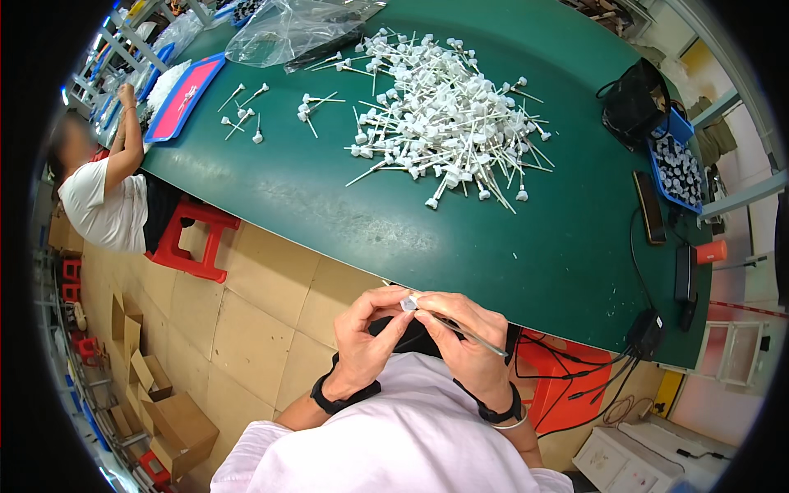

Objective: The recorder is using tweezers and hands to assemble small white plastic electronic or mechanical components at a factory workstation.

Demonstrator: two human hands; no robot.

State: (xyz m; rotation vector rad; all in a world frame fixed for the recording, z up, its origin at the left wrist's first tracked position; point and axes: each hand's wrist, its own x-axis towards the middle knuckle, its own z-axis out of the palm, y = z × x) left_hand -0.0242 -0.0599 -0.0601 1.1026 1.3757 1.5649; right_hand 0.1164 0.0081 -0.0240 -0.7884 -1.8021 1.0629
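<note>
Close to my body, beside the table's front edge, my left hand (366, 338) pinches a small white plastic part (408, 304) between thumb and fingers. A slim grey metal tool, pen-like in shape (491, 346), lies in the grip of my right hand (472, 345). The right fingertips meet the white part, so both hands are together at it. The tool's working tip is hidden by the fingers. Farther off on the green table (288, 214) lies a big heap of white plastic pieces with thin stems (460, 115).
Several stemmed pieces (238, 123) lie apart from the heap. A blue tray with a pink base (171, 111) and a clear plastic bag (283, 33) are at far left. Rightward are a black bag (634, 105), phone (648, 207) and cables (645, 333). A co-worker (103, 185) sits left.
</note>
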